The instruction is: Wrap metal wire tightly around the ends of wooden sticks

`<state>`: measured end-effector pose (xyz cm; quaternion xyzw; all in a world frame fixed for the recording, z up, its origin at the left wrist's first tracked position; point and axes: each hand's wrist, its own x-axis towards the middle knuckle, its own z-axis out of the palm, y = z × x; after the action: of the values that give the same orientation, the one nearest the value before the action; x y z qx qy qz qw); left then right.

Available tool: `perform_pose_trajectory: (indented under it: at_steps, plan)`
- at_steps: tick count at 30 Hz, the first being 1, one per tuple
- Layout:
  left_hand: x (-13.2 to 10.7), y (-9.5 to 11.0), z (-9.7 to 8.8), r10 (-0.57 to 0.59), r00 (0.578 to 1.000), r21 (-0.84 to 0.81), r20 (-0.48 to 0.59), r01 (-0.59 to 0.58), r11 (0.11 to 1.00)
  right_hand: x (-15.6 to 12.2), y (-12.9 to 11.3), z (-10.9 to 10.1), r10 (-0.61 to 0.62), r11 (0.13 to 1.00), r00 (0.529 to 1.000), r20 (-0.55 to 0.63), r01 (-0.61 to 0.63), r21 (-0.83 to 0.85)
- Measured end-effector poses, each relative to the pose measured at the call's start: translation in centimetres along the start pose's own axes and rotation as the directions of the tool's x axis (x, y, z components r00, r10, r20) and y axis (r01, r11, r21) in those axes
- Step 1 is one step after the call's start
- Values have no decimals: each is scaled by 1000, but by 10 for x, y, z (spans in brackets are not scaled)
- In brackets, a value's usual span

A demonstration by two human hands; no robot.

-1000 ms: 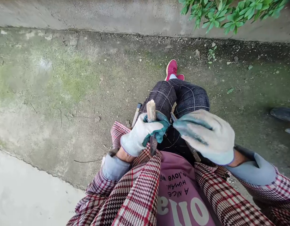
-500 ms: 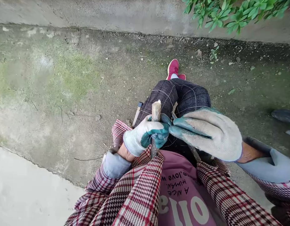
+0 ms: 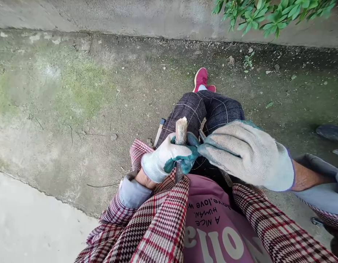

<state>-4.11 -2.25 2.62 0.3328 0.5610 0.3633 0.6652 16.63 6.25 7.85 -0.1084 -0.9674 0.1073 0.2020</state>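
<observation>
A short wooden stick (image 3: 181, 128) with a pale, rough cut end stands over my lap. Thin wire (image 3: 181, 141) is wound round it just below that end. My left hand (image 3: 175, 155), in a white and teal work glove, is closed around the stick, whose darker lower part shows beneath the fingers. My right hand (image 3: 245, 155), gloved the same way, has its fingers pressed together in a pinch, their tips close to the left thumb and fingers. What lies between the right fingertips is hidden.
Legs in dark checked trousers (image 3: 223, 106) and a pink shoe (image 3: 201, 78) are ahead. A concrete wall (image 3: 130, 16) runs across the far side, with a leafy plant (image 3: 267, 16) at right. A dark shoe (image 3: 330, 132) rests on the ground at the right edge.
My right hand has shifted slightly to the right and rolled, its fingers bunched closer together. My left hand and the stick have barely moved.
</observation>
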Motion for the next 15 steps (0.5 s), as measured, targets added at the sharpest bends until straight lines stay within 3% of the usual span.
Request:
perform_pose_trajectory:
  at_steps: [2,4,6,8,9,11,12,13,15]
  plan:
    - [-2,7,2,39,999,34,-32,-38,999,0,-1,7,104,995,995,-10,-104,-8]
    - [-5,14,3,182,974,222,-134,-149,964,2,0,15,231,973,973,6,-231,-7]
    - [-7,19,4,400,905,496,-146,-283,821,5,5,23,367,927,929,43,-369,69]
    - [-6,20,2,565,825,715,18,-406,570,5,14,31,482,814,863,148,-504,290]
    - [-6,19,2,589,797,769,137,-460,444,4,19,35,508,705,827,240,-560,436]
    - [-4,17,0,536,772,788,342,-547,284,-1,28,44,425,382,771,475,-628,678]
    - [-3,17,-1,489,774,776,403,-572,266,-5,30,49,346,196,729,591,-672,714]
    - [-2,16,-2,454,777,757,435,-589,283,-9,30,52,343,15,663,666,-712,702]
    - [-1,15,-3,435,803,716,407,-577,394,-15,26,56,334,-232,579,744,-715,660]
